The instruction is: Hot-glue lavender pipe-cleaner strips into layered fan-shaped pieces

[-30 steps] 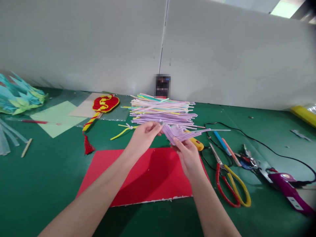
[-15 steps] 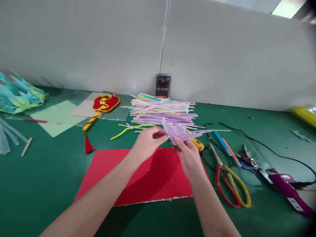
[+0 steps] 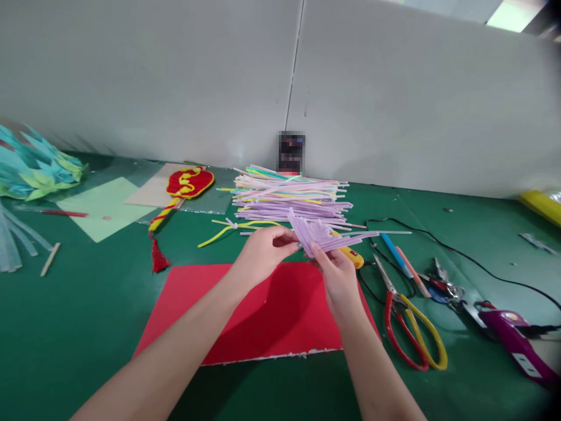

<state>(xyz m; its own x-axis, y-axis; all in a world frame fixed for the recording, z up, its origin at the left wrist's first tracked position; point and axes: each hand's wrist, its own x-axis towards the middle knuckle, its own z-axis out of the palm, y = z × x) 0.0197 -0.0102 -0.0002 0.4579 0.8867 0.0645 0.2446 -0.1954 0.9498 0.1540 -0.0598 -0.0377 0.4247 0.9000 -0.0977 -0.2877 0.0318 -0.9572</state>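
Note:
My right hand (image 3: pixel 337 278) grips a fanned bunch of purple straws (image 3: pixel 324 235) above the far edge of a red sheet (image 3: pixel 263 316). My left hand (image 3: pixel 263 257) pinches the bunch's left end with curled fingers. Just behind both hands lies a big pile of pastel straws (image 3: pixel 289 196) on the green table (image 3: pixel 87 310). A bent yellow straw (image 3: pixel 219 232) lies left of the hands.
Red-and-yellow scissors (image 3: pixel 409 327), blue and pink pens (image 3: pixel 401 257), a yellow-handled tool (image 3: pixel 353 256), a purple glue gun (image 3: pixel 515 345) with black cord lie at the right. A red-yellow tasselled ornament (image 3: pixel 179 193), pale paper sheets (image 3: pixel 103 207) and teal paper shapes (image 3: pixel 35 166) sit left. A white wall stands behind.
My left hand drew back from the pile toward the purple bunch and now pinches its left end. My right hand stayed nearly still with the bunch.

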